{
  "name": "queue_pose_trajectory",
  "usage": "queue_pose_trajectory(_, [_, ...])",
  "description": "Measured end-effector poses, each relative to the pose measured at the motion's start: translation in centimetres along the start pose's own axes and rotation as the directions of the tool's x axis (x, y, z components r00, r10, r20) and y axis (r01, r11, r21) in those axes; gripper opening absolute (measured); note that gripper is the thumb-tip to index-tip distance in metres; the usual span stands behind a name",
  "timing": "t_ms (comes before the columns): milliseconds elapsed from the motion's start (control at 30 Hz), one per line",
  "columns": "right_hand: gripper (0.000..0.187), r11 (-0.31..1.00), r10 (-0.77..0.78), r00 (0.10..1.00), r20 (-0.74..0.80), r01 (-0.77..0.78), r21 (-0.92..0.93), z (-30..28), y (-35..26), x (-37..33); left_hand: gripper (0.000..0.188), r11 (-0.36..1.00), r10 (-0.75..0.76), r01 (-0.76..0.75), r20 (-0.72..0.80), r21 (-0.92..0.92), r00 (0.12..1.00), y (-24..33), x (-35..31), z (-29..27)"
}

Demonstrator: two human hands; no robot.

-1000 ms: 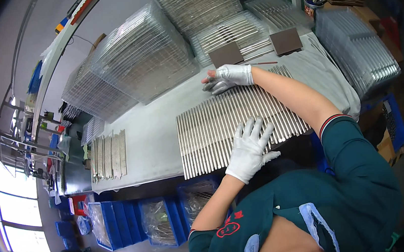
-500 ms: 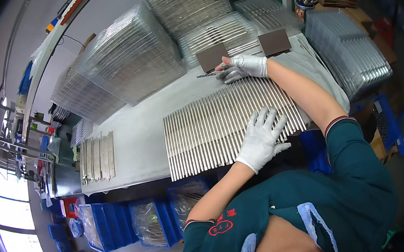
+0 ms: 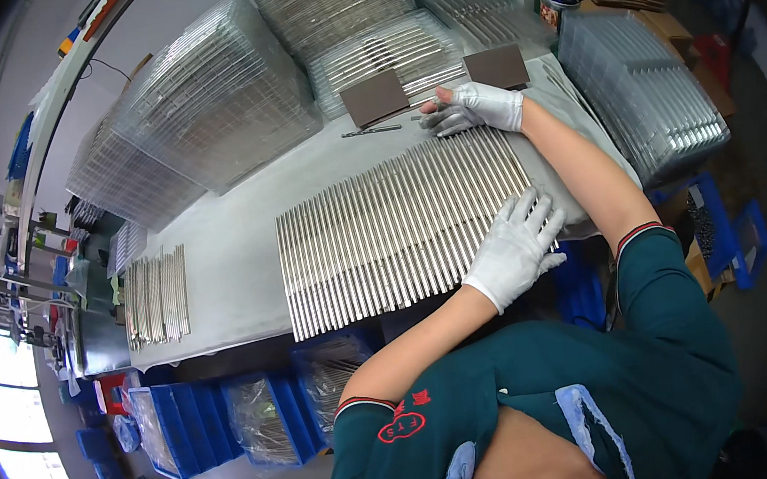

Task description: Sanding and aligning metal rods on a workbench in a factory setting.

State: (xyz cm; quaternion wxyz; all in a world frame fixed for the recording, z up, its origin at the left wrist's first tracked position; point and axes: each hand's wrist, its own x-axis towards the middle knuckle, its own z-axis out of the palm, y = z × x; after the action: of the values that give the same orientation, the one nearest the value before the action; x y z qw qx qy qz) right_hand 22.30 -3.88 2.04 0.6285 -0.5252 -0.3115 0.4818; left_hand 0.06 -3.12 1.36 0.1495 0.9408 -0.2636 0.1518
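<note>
The left hand [image 3: 511, 258] is resting open near, the right hand [image 3: 479, 107] curling far, grip unclear, along gleaming parallel rods [image 3: 392, 230].

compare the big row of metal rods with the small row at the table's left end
The big row of metal rods contains many more rods than the small row. The gloved left hand rests on the big row; no hand touches the small row. Both are silvery, with rods laid side by side on pale grey cloth.
</note>
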Motion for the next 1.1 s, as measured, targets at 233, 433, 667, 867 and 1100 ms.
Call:
queue_pose_trajectory(233, [0.063, 0.987, -0.033, 0.98, -0.195, 0.001, -0.163, -0.3, -0.6, -1.4, 0.059, 0.999, -0.009, 0.007, -0.055, -0.045, 0.998, -0.2, -0.1, 0.3])
queue_pose_trajectory(433, [0.062, 0.983, -0.069, 0.984, -0.166, 0.039, -0.178, -0.1, 0.0, -2.3, 0.061, 0.996, -0.029, 0.023, -0.062, -0.082, 0.998, -0.1, -0.1, -0.2])
queue_pose_trajectory(667, [0.049, 0.757, -0.244, 0.95, -0.193, 0.062, -0.651, 1.5, 1.0, -2.6, 0.065, 0.983, -0.139, 0.137, -0.004, -0.125, 0.99, -1.8, -4.1, -5.1])
queue_pose_trajectory(867, [0.048, 0.337, -0.426, 0.894, 0.142, 0.302, -0.892, 4.8, 0.8, -3.6, 0.068, 0.773, -0.513, 0.56, -0.225, 0.298, 0.828, -6.3, -15.2, -11.6])
queue_pose_trajectory(1100, [0.054, 0.731, -0.214, 0.97, 0.111, 0.235, -0.641, 5.6, 0.9, 3.9, 0.085, 0.797, -0.583, 0.573, -0.003, 0.193, 0.812, -2.9, -14.9, -8.6])
